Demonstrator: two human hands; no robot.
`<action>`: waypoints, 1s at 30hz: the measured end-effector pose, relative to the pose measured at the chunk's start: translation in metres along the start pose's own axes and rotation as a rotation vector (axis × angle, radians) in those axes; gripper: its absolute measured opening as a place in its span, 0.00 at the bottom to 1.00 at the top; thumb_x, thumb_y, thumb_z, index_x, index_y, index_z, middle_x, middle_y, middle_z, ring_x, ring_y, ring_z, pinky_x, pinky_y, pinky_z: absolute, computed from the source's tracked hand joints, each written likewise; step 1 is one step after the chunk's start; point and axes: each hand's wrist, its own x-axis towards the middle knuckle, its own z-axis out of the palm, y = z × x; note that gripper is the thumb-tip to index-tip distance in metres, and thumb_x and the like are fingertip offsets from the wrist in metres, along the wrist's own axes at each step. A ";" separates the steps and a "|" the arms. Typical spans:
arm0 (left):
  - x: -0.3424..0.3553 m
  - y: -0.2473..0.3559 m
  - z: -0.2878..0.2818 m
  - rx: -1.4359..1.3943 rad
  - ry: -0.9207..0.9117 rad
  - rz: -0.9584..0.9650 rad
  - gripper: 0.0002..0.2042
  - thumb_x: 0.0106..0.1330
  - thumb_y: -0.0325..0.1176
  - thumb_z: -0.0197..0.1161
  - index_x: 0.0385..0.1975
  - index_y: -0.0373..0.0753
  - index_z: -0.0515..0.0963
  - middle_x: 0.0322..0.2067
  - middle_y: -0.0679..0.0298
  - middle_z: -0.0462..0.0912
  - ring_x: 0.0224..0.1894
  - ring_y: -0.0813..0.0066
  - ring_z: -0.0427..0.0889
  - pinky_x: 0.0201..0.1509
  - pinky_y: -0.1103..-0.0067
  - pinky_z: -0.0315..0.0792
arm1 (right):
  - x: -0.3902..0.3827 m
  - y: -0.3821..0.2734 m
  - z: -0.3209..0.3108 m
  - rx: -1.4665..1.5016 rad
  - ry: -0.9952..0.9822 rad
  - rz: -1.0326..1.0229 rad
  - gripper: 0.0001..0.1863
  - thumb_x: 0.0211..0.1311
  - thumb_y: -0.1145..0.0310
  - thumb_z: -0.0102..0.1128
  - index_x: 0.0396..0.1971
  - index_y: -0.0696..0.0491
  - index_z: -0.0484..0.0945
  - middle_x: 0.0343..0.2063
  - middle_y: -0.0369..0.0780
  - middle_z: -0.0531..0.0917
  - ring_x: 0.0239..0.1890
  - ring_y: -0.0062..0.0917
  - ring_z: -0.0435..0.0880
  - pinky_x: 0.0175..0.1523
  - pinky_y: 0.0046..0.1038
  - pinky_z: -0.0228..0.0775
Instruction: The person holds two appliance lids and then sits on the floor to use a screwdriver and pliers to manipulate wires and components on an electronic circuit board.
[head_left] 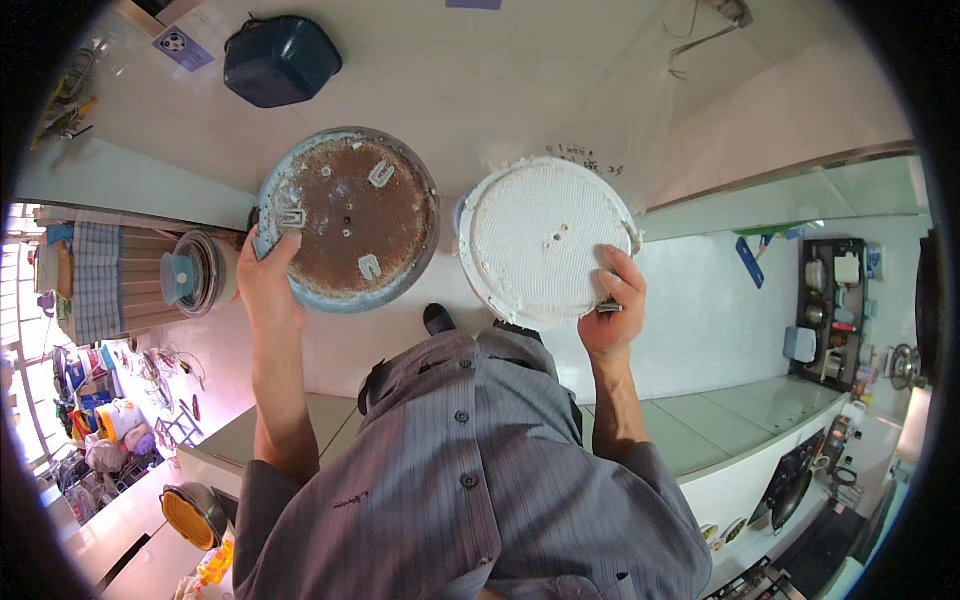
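Two large round plates are held up side by side, their flat faces showing. My left hand (272, 285) grips the lower left rim of a brown-faced round plate (335, 225), thumb over the edge. Its rim is blue-grey, the face looks rusty or dirty, and several pale clips and small holes show on it. A white ribbed round plate (525, 225), rough at its edge and with small holes near the middle, is in my right hand (617, 310), gripped at the lower right. A small metallic thing shows beside those fingers; I cannot tell what it is. The two plates are apart.
A dark blue bin (283, 62) stands ahead on the left. Stacked basins (205, 275) sit beside a checked cloth (97, 280) at left. On the right are a dark shelf rack (835, 310) and a pale green counter (700, 425). Clutter lies at far left.
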 end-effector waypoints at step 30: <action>-0.017 0.031 0.054 -0.093 -0.103 0.070 0.18 0.62 0.20 0.65 0.53 0.28 0.75 0.43 0.62 0.84 0.42 0.78 0.82 0.51 0.78 0.75 | 0.026 0.018 -0.019 0.188 0.109 0.071 0.13 0.63 0.84 0.59 0.45 0.56 0.71 0.56 0.51 0.75 0.59 0.41 0.77 0.65 0.41 0.72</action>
